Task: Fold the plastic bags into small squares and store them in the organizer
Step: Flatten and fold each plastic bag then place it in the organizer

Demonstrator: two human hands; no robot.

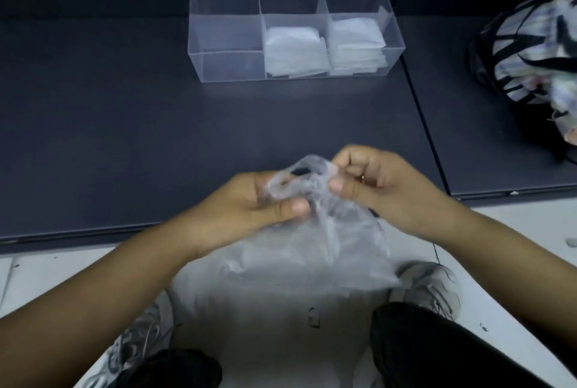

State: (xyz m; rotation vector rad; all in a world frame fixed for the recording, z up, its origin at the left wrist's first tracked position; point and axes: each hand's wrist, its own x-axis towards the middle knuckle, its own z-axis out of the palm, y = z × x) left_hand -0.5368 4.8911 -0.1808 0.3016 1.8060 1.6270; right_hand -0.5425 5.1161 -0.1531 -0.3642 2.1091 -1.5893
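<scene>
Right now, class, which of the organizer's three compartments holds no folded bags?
The left compartment: it stands empty, while the middle compartment and right compartment each hold a stack of folded bags.

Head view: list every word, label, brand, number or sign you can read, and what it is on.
None readable. The clear organizer, the folded bags in it and the loose plastic bag show no print. The striped bundle at right is too blurred to tell.

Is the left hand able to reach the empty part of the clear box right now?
Probably yes, once it lets go. The left hand is busy holding the plastic bag, but only bare dark table lies between it and the clear box, whose top is open.
</scene>
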